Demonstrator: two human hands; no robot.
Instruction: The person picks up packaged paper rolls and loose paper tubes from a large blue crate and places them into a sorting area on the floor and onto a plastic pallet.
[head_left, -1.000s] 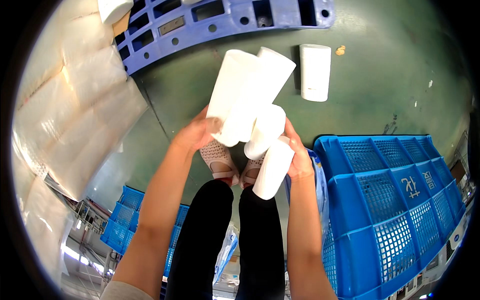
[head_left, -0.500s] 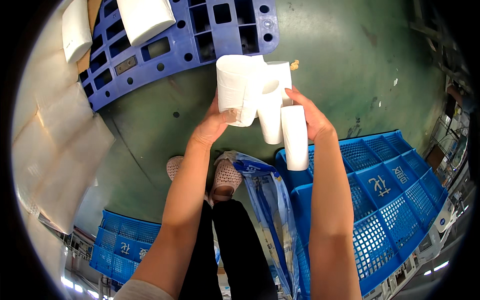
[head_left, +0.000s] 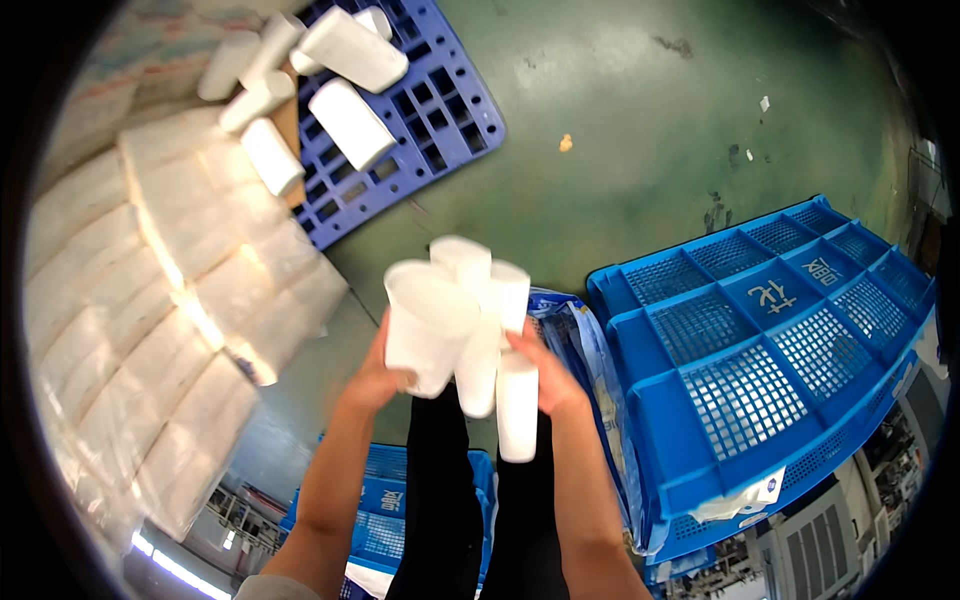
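Between my two hands is a bunch of white paper rolls (head_left: 425,325), pressed together and tilted. My left hand (head_left: 372,372) is closed around the left side of the bunch, against the widest roll. On the other side, my right hand (head_left: 546,372) grips the rolls, its thumb near the top of a slim roll (head_left: 518,412) that hangs lowest. Most of the fingers of both hands are hidden behind the rolls. The bunch is in the air above my legs.
Several loose white rolls (head_left: 352,125) lie on and beside a blue plastic pallet (head_left: 468,135) at the far left. Wrapped white packs (head_left: 160,330) are stacked at the left. Blue crates (head_left: 690,310) stand to my right, beside a printed plastic bag (head_left: 590,370). Another blue crate (head_left: 385,500) is by my legs.
The bunch of rolls has come closer to my body, still in both hands. My view has shifted, so more of the pallet's loose rolls and the wrapped packs now show.
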